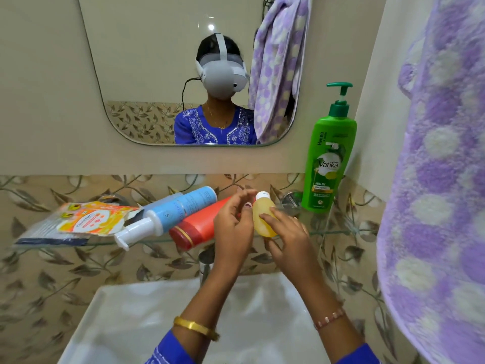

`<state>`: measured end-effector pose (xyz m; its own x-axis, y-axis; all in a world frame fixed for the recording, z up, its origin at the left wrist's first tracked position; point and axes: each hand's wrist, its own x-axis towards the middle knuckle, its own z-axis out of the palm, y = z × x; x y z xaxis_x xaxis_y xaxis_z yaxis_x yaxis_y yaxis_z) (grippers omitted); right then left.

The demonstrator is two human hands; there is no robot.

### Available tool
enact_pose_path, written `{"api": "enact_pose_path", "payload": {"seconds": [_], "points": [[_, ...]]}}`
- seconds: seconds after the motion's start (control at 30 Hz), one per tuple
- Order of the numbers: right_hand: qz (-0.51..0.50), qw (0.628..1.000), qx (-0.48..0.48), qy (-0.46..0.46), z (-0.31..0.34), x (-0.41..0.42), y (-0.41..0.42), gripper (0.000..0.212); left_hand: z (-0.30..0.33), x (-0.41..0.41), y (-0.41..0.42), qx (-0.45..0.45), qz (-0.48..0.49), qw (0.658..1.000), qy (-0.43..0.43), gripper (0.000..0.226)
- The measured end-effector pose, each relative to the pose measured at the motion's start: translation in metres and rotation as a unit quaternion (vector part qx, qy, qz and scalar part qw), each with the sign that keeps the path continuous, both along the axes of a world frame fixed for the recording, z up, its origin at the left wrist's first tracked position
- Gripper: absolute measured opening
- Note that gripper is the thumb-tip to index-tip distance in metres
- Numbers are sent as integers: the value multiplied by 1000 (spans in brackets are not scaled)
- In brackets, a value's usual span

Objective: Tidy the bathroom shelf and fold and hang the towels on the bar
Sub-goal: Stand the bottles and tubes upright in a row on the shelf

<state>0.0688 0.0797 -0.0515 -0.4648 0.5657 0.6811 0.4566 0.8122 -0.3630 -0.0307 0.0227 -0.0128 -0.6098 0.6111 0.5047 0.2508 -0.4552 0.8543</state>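
Observation:
A small yellow bottle (263, 215) with a white cap is held upright over the glass shelf (338, 231). My right hand (287, 239) grips its lower side. My left hand (232, 224) is beside it with fingers apart, touching its left side near the neck. On the shelf lie a red bottle (202, 224), a blue-and-white pump bottle (168, 214) and an orange-and-white packet (89, 219). A green pump shampoo bottle (326, 164) stands upright at the shelf's right end. A purple-and-white dotted towel (441, 179) hangs at the right.
A white washbasin (126, 319) sits below the shelf, with a chrome tap (206, 261) behind my left wrist. A mirror (147, 74) hangs on the tiled wall above and reflects a person and the towel.

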Motion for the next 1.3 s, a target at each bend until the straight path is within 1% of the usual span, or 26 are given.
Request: {"api": "enact_pose_path", "payload": {"seconds": [0.1, 0.2, 0.3, 0.4, 0.53, 0.67, 0.8, 0.87, 0.93, 1.03, 1.13, 1.3], "points": [[14, 999, 33, 32, -1, 5, 2, 48, -9, -3, -3, 1, -7, 1000, 1, 39], [2, 995, 33, 90, 1, 7, 1, 44, -12, -3, 1, -12, -14, 1000, 7, 41], [-61, 980, 16, 188, 10, 11, 5, 29, -12, 1, 7, -24, -26, 999, 28, 43], [-104, 967, 27, 231, 31, 14, 14, 18, -11, 5, 16, -45, -32, 997, 56, 37], [-115, 967, 40, 223, 56, 10, 26, 13, -5, 12, 32, -86, -53, 990, 95, 39], [-109, 969, 2, 221, 61, -1, 40, 17, -1, 12, 42, -100, -54, 989, 98, 39], [-86, 970, -32, 224, 41, -7, 44, 16, -5, 9, 45, -119, -43, 985, 119, 41], [-71, 967, -64, 236, 25, -5, 43, 18, -9, 9, 45, -122, -37, 982, 142, 42], [-66, 969, -81, 225, 14, -2, 43, 18, -12, 8, 45, -120, -34, 979, 163, 45], [-74, 969, -98, 215, 10, 0, 45, 15, -12, 7, 45, -122, -35, 976, 177, 45], [-92, 965, -114, 216, 14, -3, 49, 13, -11, 6, 47, -151, -51, 969, 190, 45], [-146, 974, -78, 154, 15, -8, 49, 13, -7, 4, 50, -199, -104, 954, 198, 50]]}}
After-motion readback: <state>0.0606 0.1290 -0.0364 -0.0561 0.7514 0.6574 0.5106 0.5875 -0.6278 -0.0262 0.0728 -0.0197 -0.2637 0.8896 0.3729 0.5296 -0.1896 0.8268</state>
